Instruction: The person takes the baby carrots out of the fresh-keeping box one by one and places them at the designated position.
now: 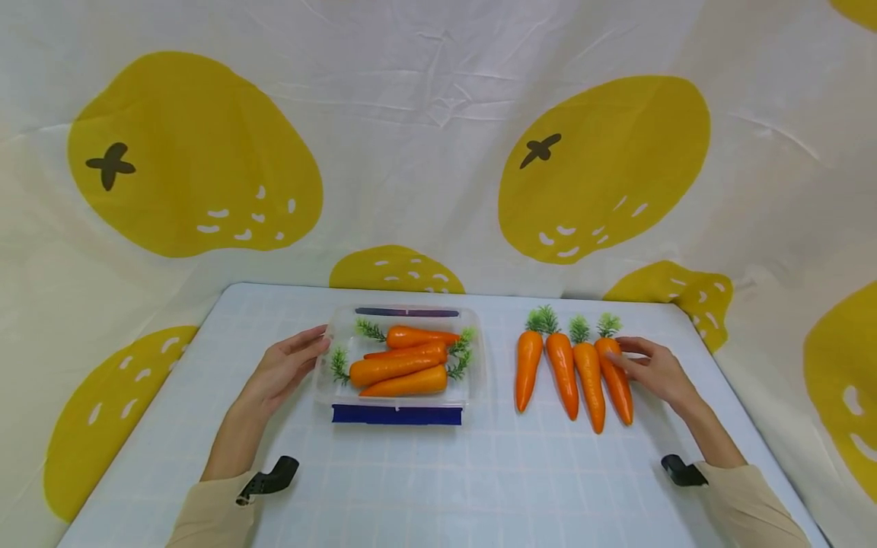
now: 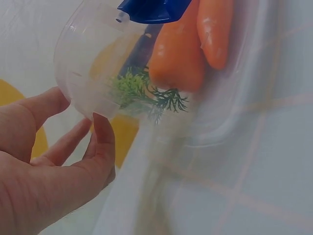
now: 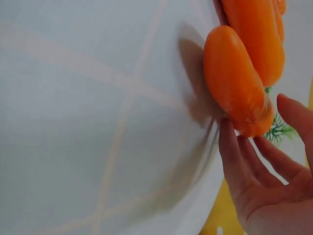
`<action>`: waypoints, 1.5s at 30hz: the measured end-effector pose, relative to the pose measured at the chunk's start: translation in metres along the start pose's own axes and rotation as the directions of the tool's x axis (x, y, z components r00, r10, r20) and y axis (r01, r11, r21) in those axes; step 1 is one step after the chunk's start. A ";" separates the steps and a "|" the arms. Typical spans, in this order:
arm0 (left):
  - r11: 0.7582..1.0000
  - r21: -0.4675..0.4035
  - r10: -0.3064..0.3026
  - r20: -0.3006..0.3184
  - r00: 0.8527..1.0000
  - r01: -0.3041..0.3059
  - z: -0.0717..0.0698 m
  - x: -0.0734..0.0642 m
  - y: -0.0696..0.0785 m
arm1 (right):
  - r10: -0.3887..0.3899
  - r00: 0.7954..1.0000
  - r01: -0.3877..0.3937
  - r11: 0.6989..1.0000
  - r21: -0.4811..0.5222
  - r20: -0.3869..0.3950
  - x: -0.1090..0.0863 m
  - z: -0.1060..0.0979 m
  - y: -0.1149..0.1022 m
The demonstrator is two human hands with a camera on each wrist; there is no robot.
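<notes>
A clear plastic container point(image 1: 473, 388) with dark blue clips holds several orange carrots point(image 1: 397, 367) with green tops. My left hand point(image 1: 288, 365) is at its left side, its fingertips right at the rim. In the left wrist view, that hand's fingers point(image 2: 105, 137) meet the clear wall near a carrot's leafy top point(image 2: 132, 90). Right of the container, several more carrots lie in a row. My right hand point(image 1: 654, 371) reaches the rightmost carrot point(image 1: 617, 384) near its top end. The right wrist view shows fingertips against this carrot point(image 3: 232, 73), with the thumb spread apart.
Everything stands on a pale table point(image 1: 411, 487) with a faint grid pattern. Behind and beside it hangs a white cloth point(image 1: 411, 152) with large yellow fruit prints. Black devices point(image 1: 274, 478) are strapped to both wrists over beige sleeves point(image 1: 212, 517).
</notes>
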State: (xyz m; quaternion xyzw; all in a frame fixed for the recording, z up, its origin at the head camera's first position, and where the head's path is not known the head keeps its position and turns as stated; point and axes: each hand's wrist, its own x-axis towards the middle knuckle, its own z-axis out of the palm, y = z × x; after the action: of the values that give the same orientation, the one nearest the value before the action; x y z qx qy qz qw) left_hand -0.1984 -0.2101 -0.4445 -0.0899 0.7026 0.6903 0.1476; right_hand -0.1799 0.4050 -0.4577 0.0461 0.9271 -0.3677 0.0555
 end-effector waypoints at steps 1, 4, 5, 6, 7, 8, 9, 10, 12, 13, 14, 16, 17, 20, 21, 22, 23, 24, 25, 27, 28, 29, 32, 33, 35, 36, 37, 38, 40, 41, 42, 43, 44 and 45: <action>1.000 -0.006 -0.003 0.001 1.000 0.003 0.000 0.000 0.000 | 0.005 1.000 -0.005 1.000 -0.008 -0.012 0.000 -0.001 -0.001; 1.000 -0.014 -0.011 0.000 1.000 0.011 0.000 0.001 0.000 | 0.006 0.999 -0.008 0.999 -0.037 -0.052 -0.002 -0.004 -0.003; 1.000 -0.015 -0.013 -0.001 1.000 0.013 0.000 0.001 0.000 | 0.002 0.998 -0.005 0.999 -0.047 -0.066 -0.003 -0.006 -0.004; 1.000 -0.015 -0.015 -0.002 1.000 0.015 0.000 0.001 0.001 | -0.004 0.997 0.000 0.999 -0.053 -0.077 -0.003 -0.007 -0.005; 1.000 -0.016 -0.014 -0.003 1.000 0.014 0.000 0.002 0.001 | -0.010 0.996 0.005 0.998 -0.058 -0.088 -0.004 -0.009 -0.006; 1.000 -0.015 -0.014 -0.003 1.000 0.014 0.000 0.002 0.001 | -0.020 0.995 0.014 0.998 -0.063 -0.097 -0.004 -0.011 -0.007; 1.000 -0.013 -0.015 -0.004 1.000 0.015 0.000 0.002 0.002 | -0.030 0.994 0.023 0.997 -0.068 -0.104 -0.005 -0.013 -0.008; 1.000 -0.012 -0.017 -0.006 1.000 0.017 0.000 0.002 0.002 | -0.040 0.993 0.032 0.997 -0.073 -0.111 -0.005 -0.014 -0.008; 1.000 -0.012 -0.021 -0.008 1.000 0.021 0.000 0.002 0.002 | -0.058 0.989 0.047 0.995 -0.086 -0.133 -0.005 -0.017 -0.010; 1.000 -0.012 -0.023 -0.009 1.000 0.023 0.000 0.002 0.002 | -0.068 0.988 0.055 0.994 -0.090 -0.140 -0.006 -0.018 -0.011; 1.000 -0.012 -0.026 -0.010 1.000 0.026 0.000 0.002 0.002 | -0.079 0.986 0.065 0.993 -0.097 -0.148 -0.006 -0.019 -0.012; 1.000 -0.014 -0.027 -0.009 1.000 0.027 0.000 0.002 0.002 | -0.099 0.981 0.081 0.990 -0.112 -0.164 -0.008 -0.021 -0.015; 1.000 -0.016 -0.027 -0.008 1.000 0.026 -0.001 0.002 0.002 | -0.109 0.979 0.089 0.989 -0.118 -0.172 -0.008 -0.021 -0.017; 0.999 -0.024 -0.024 -0.006 1.000 0.024 -0.001 0.003 0.000 | -0.144 0.972 0.121 0.984 -0.132 -0.185 -0.011 -0.021 -0.027; 0.999 -0.027 -0.024 -0.006 1.000 0.024 -0.001 0.002 0.000 | -0.156 0.970 0.132 0.982 -0.135 -0.188 -0.012 -0.021 -0.031; 0.999 -0.028 -0.025 -0.007 1.000 0.025 0.000 0.002 0.000 | -0.171 0.967 0.146 0.980 -0.136 -0.190 -0.012 -0.021 -0.036; 0.999 -0.030 -0.025 -0.007 1.000 0.025 0.000 0.002 0.000 | -0.189 0.963 0.164 0.977 -0.139 -0.193 -0.013 -0.021 -0.041; 0.999 -0.031 -0.026 -0.007 1.000 0.025 0.000 0.002 0.000 | -0.207 0.959 0.181 0.973 -0.141 -0.194 -0.014 -0.021 -0.047; 0.999 -0.034 -0.025 -0.006 1.000 0.025 0.001 0.001 0.001 | -0.222 0.955 0.197 0.970 -0.143 -0.194 -0.014 -0.020 -0.052; 0.999 -0.037 -0.024 -0.005 1.000 0.024 0.001 0.001 0.001 | -0.248 0.951 0.224 0.964 -0.142 -0.184 -0.014 -0.020 -0.064; 0.999 -0.036 -0.022 -0.004 1.000 0.022 0.001 0.001 0.001 | -0.257 0.950 0.234 0.962 -0.141 -0.179 -0.013 -0.019 -0.070; 0.999 -0.037 -0.021 -0.004 1.000 0.021 0.001 0.000 0.001 | -0.264 0.949 0.242 0.960 -0.139 -0.172 -0.012 -0.019 -0.076; 0.999 -0.037 -0.020 -0.007 1.000 0.020 0.001 0.000 0.001 | -0.277 0.950 0.259 0.957 -0.128 -0.146 -0.011 -0.015 -0.093; 0.999 -0.037 -0.015 -0.004 1.000 0.015 0.001 0.000 0.001 | -0.282 0.950 0.266 0.956 -0.124 -0.136 -0.010 -0.014 -0.099; 0.999 -0.036 -0.016 -0.006 1.000 0.016 0.001 0.001 0.001 | -0.302 0.946 0.290 0.951 -0.111 -0.121 -0.009 -0.010 -0.109; 0.999 -0.035 -0.017 -0.007 1.000 0.016 0.001 0.001 0.001 | -0.313 0.943 0.302 0.948 -0.103 -0.113 -0.009 -0.009 -0.114; 0.999 -0.034 -0.018 -0.008 1.000 0.018 0.002 0.001 0.001 | -0.325 0.940 0.316 0.944 -0.095 -0.106 -0.008 -0.007 -0.118; 0.999 -0.034 -0.020 -0.009 1.000 0.019 0.002 0.001 0.001 | -0.338 0.936 0.331 0.940 -0.085 -0.099 -0.007 -0.004 -0.123; 0.999 -0.028 -0.023 -0.012 1.000 0.022 0.002 0.001 0.002 | -0.363 0.928 0.358 0.931 -0.069 -0.088 -0.005 0.001 -0.132; 0.999 -0.026 -0.024 -0.013 1.000 0.024 0.003 0.001 0.002 | -0.374 0.924 0.370 0.927 -0.062 -0.081 -0.004 0.003 -0.137; 0.999 -0.028 -0.025 -0.014 1.000 0.024 0.003 0.001 0.002 | -0.382 0.921 0.378 0.924 -0.057 -0.076 -0.002 0.006 -0.141; 0.999 -0.029 -0.024 -0.014 1.000 0.024 0.003 0.001 0.002 | -0.391 0.918 0.388 0.920 -0.049 -0.070 0.000 0.010 -0.145; 0.999 -0.026 -0.023 -0.015 1.000 0.023 0.003 0.001 0.002 | -0.401 0.914 0.400 0.916 -0.037 -0.063 0.002 0.013 -0.149; 0.999 -0.026 -0.022 -0.015 1.000 0.021 0.003 0.000 0.002 | -0.414 0.908 0.413 0.910 -0.034 -0.059 0.004 0.017 -0.153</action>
State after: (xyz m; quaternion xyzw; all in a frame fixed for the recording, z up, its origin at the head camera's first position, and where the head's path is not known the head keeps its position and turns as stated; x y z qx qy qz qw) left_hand -0.1991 -0.2074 -0.4431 -0.1045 0.6938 0.6969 0.1484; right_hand -0.2020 0.2829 -0.3669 -0.1400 0.9208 -0.3600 -0.0533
